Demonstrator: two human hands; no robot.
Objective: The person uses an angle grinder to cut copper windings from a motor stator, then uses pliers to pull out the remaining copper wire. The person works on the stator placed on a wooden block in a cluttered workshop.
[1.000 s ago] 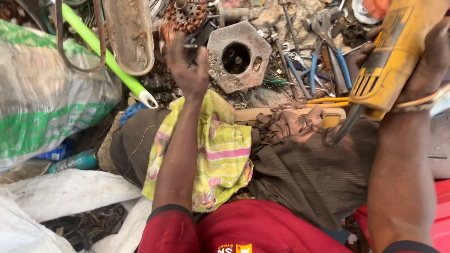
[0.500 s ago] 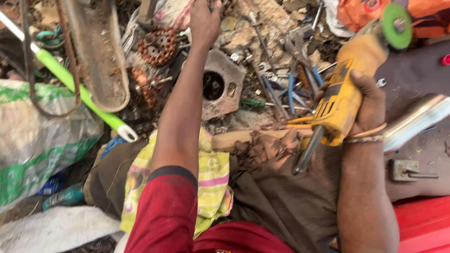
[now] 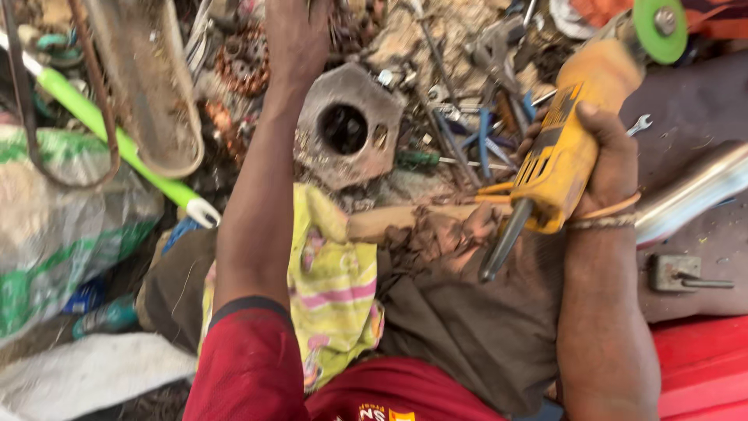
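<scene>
Right hand (image 3: 604,168) is wrapped tight around the body of a yellow angle grinder (image 3: 565,144) with a green disc (image 3: 659,28), held over the lap beside a hexagonal metal block (image 3: 351,129) – the grip is best kept firm and the disc turned away from the cloth. Left hand (image 3: 296,35) is stretched up into the scrap pile (whether its fingers are spread or pinching cannot be told). Compared with half a second ago, the grinder is seen nearer – the left hand reaches further.

A cluttered repair workshop: scattered pliers (image 3: 483,136), wrenches (image 3: 637,123), rusty gears (image 3: 241,66), a yellow angle grinder (image 3: 565,148).
</scene>
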